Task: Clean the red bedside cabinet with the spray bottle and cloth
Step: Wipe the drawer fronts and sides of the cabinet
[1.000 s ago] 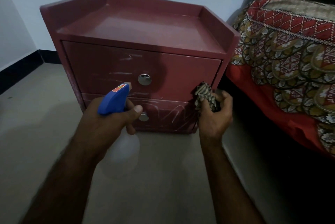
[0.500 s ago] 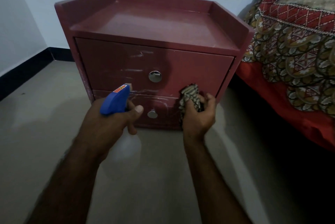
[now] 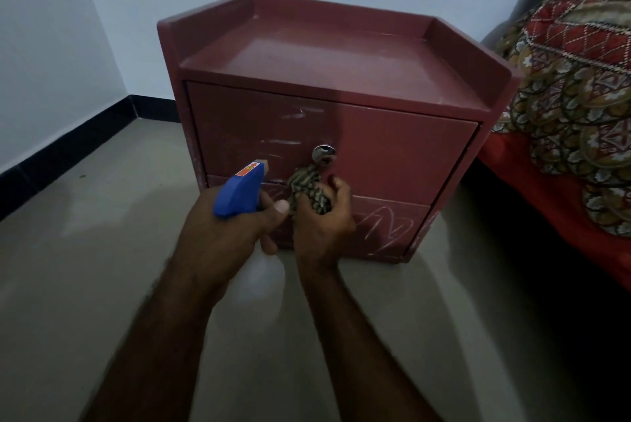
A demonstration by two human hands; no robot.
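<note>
A single head-worn wide-angle camera looks forward and down, close in, on the dark red two-drawer bedside cabinet (image 3: 392, 162) on a grey floor (image 3: 102, 251).

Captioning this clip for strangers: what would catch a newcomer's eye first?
The red bedside cabinet fills the centre, its lower drawer scrawled with pale scratches. Before it, the left hand holds a blue-headed spray bottle while the right hand grips a patterned cloth below the top drawer's silver knob.

Scuffed red cabinet (image 3: 341, 56), blue-headed spray bottle (image 3: 239, 193), bunched cloth (image 3: 309, 191) at front
</note>
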